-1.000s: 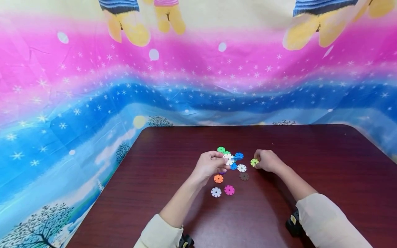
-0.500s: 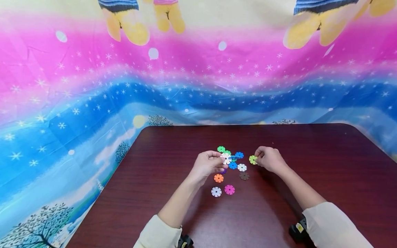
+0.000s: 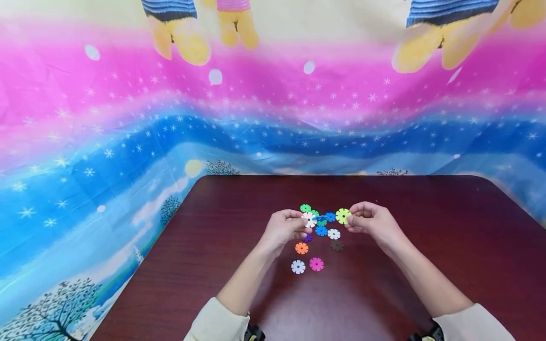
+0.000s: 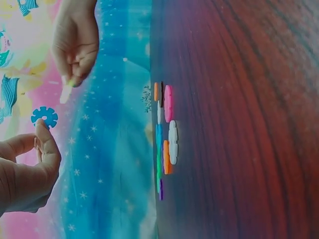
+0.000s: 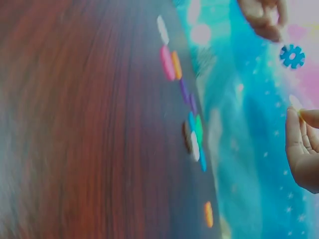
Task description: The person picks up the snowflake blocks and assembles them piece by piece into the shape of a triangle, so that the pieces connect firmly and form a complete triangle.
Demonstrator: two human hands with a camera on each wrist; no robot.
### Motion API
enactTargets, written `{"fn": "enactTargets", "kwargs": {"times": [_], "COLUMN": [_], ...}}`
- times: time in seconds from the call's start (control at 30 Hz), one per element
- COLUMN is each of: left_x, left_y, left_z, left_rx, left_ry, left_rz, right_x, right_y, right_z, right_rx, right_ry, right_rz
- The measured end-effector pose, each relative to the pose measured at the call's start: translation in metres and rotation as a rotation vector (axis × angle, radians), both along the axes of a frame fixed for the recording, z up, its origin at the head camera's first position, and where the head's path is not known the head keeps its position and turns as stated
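My left hand [image 3: 282, 232] pinches a white notched plastic disc [image 3: 309, 219] between thumb and fingers, above the table. A blue notched disc [image 4: 45, 117] sticks out from it, seen face-on in the left wrist view; the two look slotted together, though fingers hide the joint. Across from it, my right hand [image 3: 371, 223] pinches a yellow-green notched disc [image 3: 342, 216] by its edge. That disc is held up facing the head camera, close to the blue one; in the left wrist view a gap shows between the yellow-green disc [image 4: 65, 91] and the blue disc.
Several loose notched discs lie on the dark wooden table [image 3: 204, 265] below the hands, among them an orange disc [image 3: 301, 248], a pink disc [image 3: 316, 264], a white disc [image 3: 298, 266] and a brown disc [image 3: 337, 246]. A printed cloth [image 3: 273, 104] hangs behind the table.
My right hand has lifted the yellow-green disc and brought it left, nearer the left hand, turning its face toward the head camera. The left hand has stayed almost in place.
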State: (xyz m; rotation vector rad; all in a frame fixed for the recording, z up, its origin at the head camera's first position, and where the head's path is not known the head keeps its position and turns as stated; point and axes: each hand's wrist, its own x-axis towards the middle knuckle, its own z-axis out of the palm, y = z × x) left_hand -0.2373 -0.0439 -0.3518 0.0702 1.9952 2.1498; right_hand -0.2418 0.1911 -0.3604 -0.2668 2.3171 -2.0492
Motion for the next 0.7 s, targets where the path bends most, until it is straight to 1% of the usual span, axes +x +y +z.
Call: {"fn": "enactTargets", "kwargs": {"times": [0.13, 0.23, 0.3, 0.47, 0.53, 0.7], "left_x": [0.002, 0.004, 0.004, 0.004, 0.003, 0.004], "left_y": [0.001, 0.002, 0.001, 0.001, 0.001, 0.003], "left_z": [0.002, 0.006, 0.008, 0.007, 0.007, 0.006], "left_rx": [0.0, 0.003, 0.001, 0.012, 0.017, 0.01], "left_ry": [0.009, 0.012, 0.021, 0.016, 0.006, 0.019], "left_rz": [-0.002, 0.001, 0.0, -0.006, -0.007, -0.017], "right_x": [0.012, 0.018, 0.02, 0.022, 0.022, 0.022], "right_y": [-0.006, -0.01, -0.013, -0.017, -0.019, -0.02], "right_z": [0.009, 0.015, 0.017, 0.02, 0.02, 0.019], "right_rx": [-0.112, -0.147, -0.157, -0.167, -0.162, -0.141], "right_ry": [-0.019, -0.021, -0.023, -0.033, -0.035, -0.035], "right_rz": [0.024, 0.03, 0.025, 0.007, 0.008, 0.014]}}
